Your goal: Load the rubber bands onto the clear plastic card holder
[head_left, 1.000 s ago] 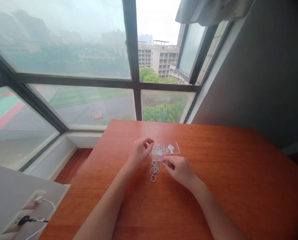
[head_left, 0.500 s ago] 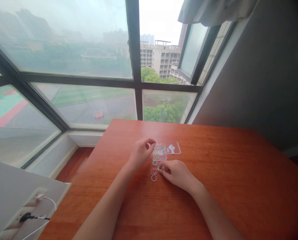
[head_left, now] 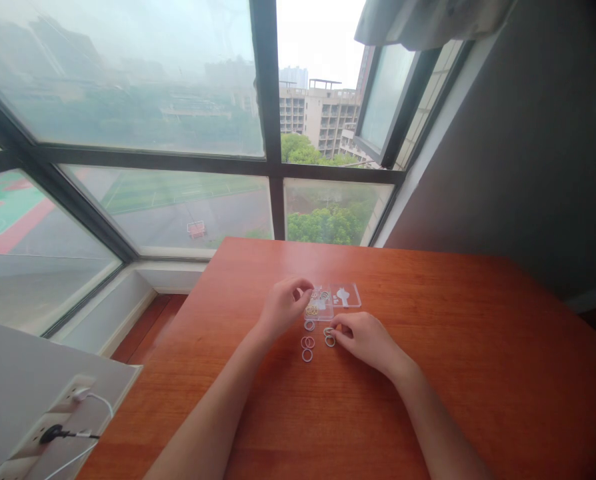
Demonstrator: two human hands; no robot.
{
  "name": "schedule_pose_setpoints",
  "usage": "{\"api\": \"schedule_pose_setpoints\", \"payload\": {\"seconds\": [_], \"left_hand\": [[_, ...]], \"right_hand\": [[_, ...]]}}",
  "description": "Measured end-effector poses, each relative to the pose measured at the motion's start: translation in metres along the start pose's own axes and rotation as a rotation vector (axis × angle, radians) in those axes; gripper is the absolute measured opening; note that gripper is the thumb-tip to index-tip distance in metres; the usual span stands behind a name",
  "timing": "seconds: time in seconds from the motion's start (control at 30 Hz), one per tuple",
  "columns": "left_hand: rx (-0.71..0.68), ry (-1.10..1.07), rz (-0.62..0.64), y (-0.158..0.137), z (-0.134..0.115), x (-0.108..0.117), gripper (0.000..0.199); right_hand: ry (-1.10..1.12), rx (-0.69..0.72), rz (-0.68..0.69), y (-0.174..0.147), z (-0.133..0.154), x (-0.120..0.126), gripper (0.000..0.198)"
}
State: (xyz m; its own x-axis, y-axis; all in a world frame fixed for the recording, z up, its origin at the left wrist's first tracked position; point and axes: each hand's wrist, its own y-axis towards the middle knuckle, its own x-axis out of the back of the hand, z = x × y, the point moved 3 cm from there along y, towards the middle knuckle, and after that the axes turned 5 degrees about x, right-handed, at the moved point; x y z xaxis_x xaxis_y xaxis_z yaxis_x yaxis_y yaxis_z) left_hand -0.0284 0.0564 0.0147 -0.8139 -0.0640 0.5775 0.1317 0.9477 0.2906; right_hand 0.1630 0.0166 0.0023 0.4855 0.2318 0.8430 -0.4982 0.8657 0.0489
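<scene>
A small clear plastic box [head_left: 327, 317] lies with its lid [head_left: 353, 297] folded out to the right; yellowish rings [head_left: 311, 310] and other small rings sit in its compartments. My left hand [head_left: 285, 307] is closed at the box's far left corner, thumb and forefinger pinching its edge. Just in front of the box, my right hand [head_left: 363, 339] has its fingertips closed on a pale green ring [head_left: 327, 331], down at the table. Another pale green ring [head_left: 330, 341] touches it. To the left lie pinkish rings [head_left: 307, 343], a lilac ring [head_left: 307, 356] and greyish rings [head_left: 309, 325].
The brown wooden table [head_left: 458, 347] runs out wide to the right. Its far edge meets a framed window [head_left: 275, 200]. At the lower left, a wall socket [head_left: 53, 427] holds plugs with cables beside the table edge.
My right hand has moved slightly right and away from me, and the green rings now lie separated from the pinkish ones. My left hand has barely shifted.
</scene>
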Motion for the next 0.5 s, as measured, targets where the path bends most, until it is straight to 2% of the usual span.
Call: {"api": "schedule_pose_setpoints", "payload": {"seconds": [0.3,0.5], "left_hand": [[-0.006,0.016,0.026,-0.001,-0.002,-0.002,0.012],[-0.021,0.005,0.06,-0.003,-0.007,-0.004,0.012]], "right_hand": [[0.011,0.016,-0.053,0.0,-0.001,0.004,0.013],[0.076,0.003,-0.297,0.002,-0.002,0.011,0.016]]}}
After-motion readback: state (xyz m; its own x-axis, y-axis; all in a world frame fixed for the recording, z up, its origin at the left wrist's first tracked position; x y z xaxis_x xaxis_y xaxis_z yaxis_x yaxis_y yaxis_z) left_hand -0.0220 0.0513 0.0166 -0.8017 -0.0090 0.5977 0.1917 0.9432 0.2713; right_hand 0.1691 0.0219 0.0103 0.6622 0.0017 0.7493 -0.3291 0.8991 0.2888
